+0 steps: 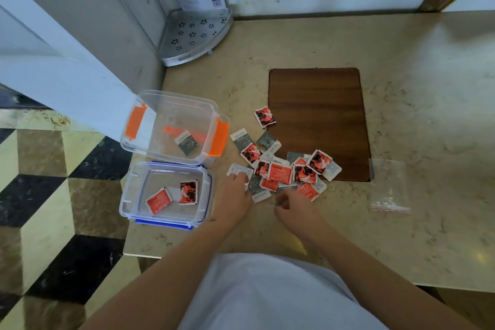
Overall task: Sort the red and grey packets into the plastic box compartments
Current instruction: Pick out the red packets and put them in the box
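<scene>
Orange-latched box (171, 126) holding one grey packet (186, 142), blue-latched box (166, 194) holding two red packets (174, 195), left hand (235, 195) pressing pile (284, 169), right hand (292, 207) pinching a grey packet

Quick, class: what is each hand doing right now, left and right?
Left hand: open, fingertips on a grey packet.
Right hand: fingers curled; contents cannot be told.

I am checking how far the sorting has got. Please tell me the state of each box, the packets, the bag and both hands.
Orange-clip box: open, one grey packet inside.
Blue-clip box: open, two red packets inside.
Packet pile: unsorted, red and grey mixed on the counter.
Plastic bag: lying flat beside the wooden board.
Left hand: fingers on packets at the pile's edge.
Right hand: curled, pinching something grey.
</scene>
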